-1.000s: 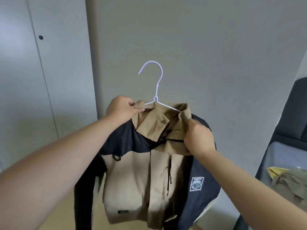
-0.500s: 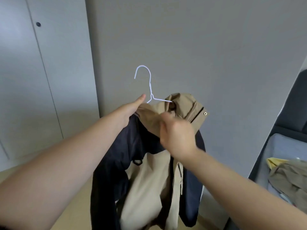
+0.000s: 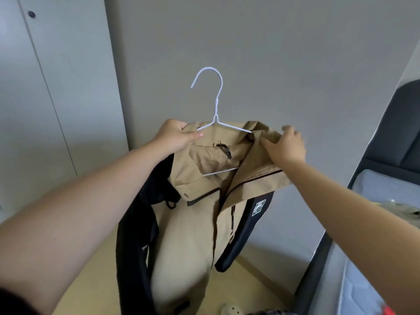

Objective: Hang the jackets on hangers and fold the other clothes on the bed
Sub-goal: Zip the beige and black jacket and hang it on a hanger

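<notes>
A tan and black jacket (image 3: 193,223) hangs in the air in front of a grey wall, draped over a white wire hanger (image 3: 216,105) whose hook points up and left. My left hand (image 3: 175,137) grips the jacket's left shoulder together with the hanger's left arm. My right hand (image 3: 285,144) pinches the tan collar at the right shoulder, where the hanger's right end goes under the cloth. The jacket front hangs open, and the hanger's lower bar shows inside it.
White cupboard doors (image 3: 45,98) stand at the left. A bed (image 3: 381,196) with a dark frame and a grey cover lies at the right, with olive clothing (image 3: 404,210) on it. A pale shoe (image 3: 231,311) sits on the wooden floor below.
The jacket has swung back to face me and is spread wider on the hanger. My right hand moved from the collar's middle out to the right shoulder; the hanger sits higher.
</notes>
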The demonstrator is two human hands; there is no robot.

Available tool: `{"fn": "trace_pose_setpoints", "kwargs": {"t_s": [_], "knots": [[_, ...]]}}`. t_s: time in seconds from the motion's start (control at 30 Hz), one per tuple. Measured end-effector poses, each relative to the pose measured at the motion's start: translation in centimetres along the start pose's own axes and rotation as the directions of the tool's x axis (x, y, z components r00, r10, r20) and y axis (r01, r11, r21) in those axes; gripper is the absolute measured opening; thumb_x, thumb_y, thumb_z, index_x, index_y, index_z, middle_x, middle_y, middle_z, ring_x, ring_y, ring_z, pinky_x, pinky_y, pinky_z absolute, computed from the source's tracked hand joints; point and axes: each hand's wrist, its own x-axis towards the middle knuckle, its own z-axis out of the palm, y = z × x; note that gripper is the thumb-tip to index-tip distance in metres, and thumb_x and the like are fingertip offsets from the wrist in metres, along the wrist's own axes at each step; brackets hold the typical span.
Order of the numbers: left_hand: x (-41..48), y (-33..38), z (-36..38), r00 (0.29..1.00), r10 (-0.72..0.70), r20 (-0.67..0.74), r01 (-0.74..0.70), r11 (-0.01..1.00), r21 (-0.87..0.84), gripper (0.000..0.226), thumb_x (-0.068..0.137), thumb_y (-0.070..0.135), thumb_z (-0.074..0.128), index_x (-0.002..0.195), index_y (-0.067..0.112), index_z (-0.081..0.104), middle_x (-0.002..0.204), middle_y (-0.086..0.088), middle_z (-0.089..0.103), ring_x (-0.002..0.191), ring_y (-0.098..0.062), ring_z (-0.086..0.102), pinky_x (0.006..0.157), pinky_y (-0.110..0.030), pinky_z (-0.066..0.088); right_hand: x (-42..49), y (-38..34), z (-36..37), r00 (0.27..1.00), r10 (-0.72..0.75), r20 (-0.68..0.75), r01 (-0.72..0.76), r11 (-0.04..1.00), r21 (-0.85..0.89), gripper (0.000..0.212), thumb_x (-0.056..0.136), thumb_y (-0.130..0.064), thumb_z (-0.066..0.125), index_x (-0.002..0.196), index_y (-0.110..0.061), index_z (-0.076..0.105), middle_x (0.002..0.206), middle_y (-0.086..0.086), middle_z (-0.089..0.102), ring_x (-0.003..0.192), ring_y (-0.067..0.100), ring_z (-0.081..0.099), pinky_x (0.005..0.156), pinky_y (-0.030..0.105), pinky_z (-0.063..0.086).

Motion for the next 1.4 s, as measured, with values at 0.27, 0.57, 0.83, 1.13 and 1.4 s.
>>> {"fn": "trace_pose_setpoints", "kwargs": {"t_s": [0.27, 0.57, 0.83, 1.13, 1.4], "knots": [[1.4, 0.8, -2.2, 0.973, 0.168, -0.158, -0.126, 0.961, 0.245, 0.053, 0.079, 0.031, 0.075, 0.047, 0.017, 0.036, 0.047, 0.005, 0.030, 0.048, -0.014, 0.031, 0.048, -0.029, 0.021, -0.9, -5.9, -0.2, 0.913, -0.408, 0.015, 0.401, 0.902, 0.162, 0.029, 0.098, -0.021, 0.047, 0.070, -0.014, 0.049, 0.065, -0.002, 0.051, 0.068, 0.022, 0.053, 0.061, 0.027, 0.034], [0.2, -0.1, -4.7, 0.958, 0.269, 0.096, -0.273, 0.765, 0.583, 0.046, 0.091, 0.038, 0.059, 0.057, 0.015, 0.038, 0.064, -0.004, 0.050, 0.074, -0.029, 0.055, 0.063, -0.034, 0.040, 0.5, -6.5, -4.1, 0.729, -0.359, 0.583, 0.311, 0.932, 0.185, 0.028, 0.095, -0.027, 0.055, 0.075, -0.010, 0.062, 0.076, 0.000, 0.063, 0.076, 0.016, 0.057, 0.070, 0.027, 0.044], [-0.9, -1.8, -1.6, 0.954, 0.297, 0.030, -0.270, 0.816, 0.511, 0.050, 0.090, 0.035, 0.061, 0.051, 0.015, 0.037, 0.050, 0.002, 0.041, 0.058, -0.026, 0.047, 0.050, -0.030, 0.025, 1.3, 1.5, -1.0, 0.846, -0.100, 0.524, 0.143, 0.989, -0.043, 0.017, 0.088, -0.005, 0.050, 0.095, -0.012, 0.064, 0.066, 0.011, 0.062, 0.052, 0.020, 0.055, 0.048, 0.024, 0.046], [-2.5, -3.8, -1.3, 0.921, 0.387, 0.048, -0.353, 0.775, 0.524, 0.037, 0.091, 0.030, 0.061, 0.063, 0.008, 0.054, 0.060, -0.009, 0.056, 0.066, -0.033, 0.055, 0.059, -0.034, 0.040, 1.8, 4.4, -1.1, 0.810, -0.174, 0.560, 0.081, 0.979, 0.187, 0.025, 0.083, 0.002, 0.060, 0.063, -0.010, 0.065, 0.057, 0.003, 0.058, 0.054, 0.016, 0.050, 0.053, 0.022, 0.045], [-2.9, -4.3, -1.1, 0.873, 0.441, 0.209, -0.477, 0.683, 0.553, 0.045, 0.093, 0.030, 0.059, 0.055, 0.014, 0.041, 0.057, -0.013, 0.056, 0.061, -0.034, 0.056, 0.055, -0.031, 0.032, 1.9, 2.2, -2.4, 0.760, -0.277, 0.587, 0.102, 0.944, 0.314, 0.025, 0.090, 0.007, 0.053, 0.071, -0.006, 0.063, 0.070, 0.007, 0.056, 0.066, 0.014, 0.049, 0.062, 0.023, 0.042]]}}
